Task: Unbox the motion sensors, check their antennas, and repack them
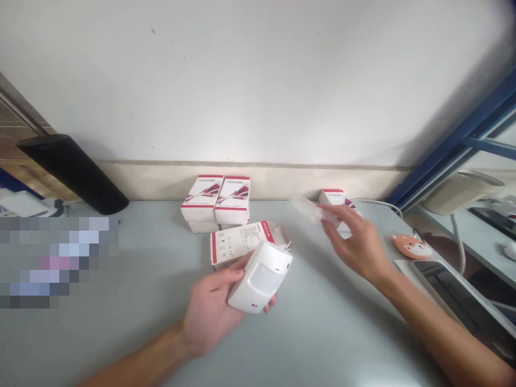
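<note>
A white motion detector [260,278] with a short metal antenna rests tilted in my left hand [213,306], whose fingers wrap behind it. Just beyond it lies a detector box [237,242], white and red, with its right end flap open. Over the desk to the right, my right hand [357,244] pinches a clear plastic bag [308,207], which is blurred. Behind that hand stands another white and red box [332,194], partly covered by the fingers.
Stacked detector boxes [215,199] stand near the wall. A black cylindrical object [76,172] leans at the left. On the right are an orange animal-faced case [413,247], a phone [435,279] and a white cable [382,203].
</note>
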A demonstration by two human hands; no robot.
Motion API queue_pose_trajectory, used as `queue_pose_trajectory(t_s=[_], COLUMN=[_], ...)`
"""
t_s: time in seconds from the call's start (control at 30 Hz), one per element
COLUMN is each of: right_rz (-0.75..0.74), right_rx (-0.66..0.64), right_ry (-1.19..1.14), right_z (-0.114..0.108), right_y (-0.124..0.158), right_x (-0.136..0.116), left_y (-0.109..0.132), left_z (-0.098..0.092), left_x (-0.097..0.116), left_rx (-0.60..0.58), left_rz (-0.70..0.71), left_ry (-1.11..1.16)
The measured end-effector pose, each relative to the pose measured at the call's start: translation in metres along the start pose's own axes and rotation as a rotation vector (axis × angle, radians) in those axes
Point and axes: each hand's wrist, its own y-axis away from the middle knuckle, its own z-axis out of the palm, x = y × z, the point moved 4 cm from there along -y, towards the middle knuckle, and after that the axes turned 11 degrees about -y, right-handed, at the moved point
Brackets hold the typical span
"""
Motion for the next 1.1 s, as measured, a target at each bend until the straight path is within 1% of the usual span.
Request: queue_pose_trajectory(t_s=[0.1, 0.13, 0.2, 0.27, 0.43, 0.6, 0.73, 0.8, 0.9, 1.0, 1.1], right_rz=[0.144, 0.196, 0.287, 0.36, 0.496, 0.566, 0.614, 0.653, 0.717, 0.704, 0.616], right_rx=[0.231, 0.283, 0.328, 0.317, 0.196, 0.145, 0.102, 0.097, 0.06, 0.013, 0.006], right_ry=[-0.458, -0.611, -0.843, -0.953, -1.039, -1.041, -1.055, -1.084, -1.111, -1.072, -0.983], right_z=[-0.013, -0.016, -0.019, -0.02, -0.01, 0.001, 0.005, 0.006, 0.01, 0.014, 0.013], right_y=[-0.005, -0.006, -0.01, -0.014, -0.013, -0.007, -0.004, -0.003, -0.002, -0.002, -0.003], right_x=[0.002, 0.003, 0.007, 0.012, 0.021, 0.017, 0.017, 0.019, 0.021, 0.021, 0.021], left_y=[0.002, 0.002, 0.003, 0.003, 0.004, 0.007, 0.009, 0.009, 0.008, 0.005, 0.002], left_z=[0.003, 0.004, 0.005, 0.005, 0.01, 0.011, 0.013, 0.015, 0.014, 0.013, 0.013], left_x=[0.0, 0.0, -0.002, -0.003, -0.002, -0.001, 0.001, 0.0, -0.004, -0.011, -0.013], left_rx=[-0.047, -0.066, -0.095, -0.11, -0.13, -0.087, -0.118, -0.138, -0.129, -0.129, -0.14], left_rz=[-0.002, -0.007, -0.02, -0.023, -0.01, -0.016, 0.015, 0.003, -0.036, -0.088, -0.113], left_ry=[-0.011, -0.014, -0.021, -0.022, -0.011, -0.02, -0.056, -0.065, -0.04, -0.016, -0.005])
